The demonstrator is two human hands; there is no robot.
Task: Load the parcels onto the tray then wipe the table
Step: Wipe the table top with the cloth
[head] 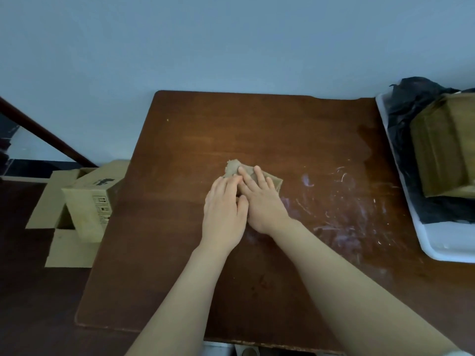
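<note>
With left hand (pixel 224 209) and right hand (pixel 262 201) flat, fingers straight, pressing the cloth (pixel 232 169) mid-way across the table (pixel 167 253), sweep firmly rightward over the white smears (pixel 347 201) near the tray (pixel 442 249) holding the parcels (pixel 442 145)

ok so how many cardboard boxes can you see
2. One brown box sits on a black bag in the white tray at right; an open box lies on the floor left of the table. Others may be hidden off frame.

Cloth (pixel 275 182) on table (pixel 180 253) centre; parcels (pixel 442 147) on tray (pixel 452 249), right
</note>
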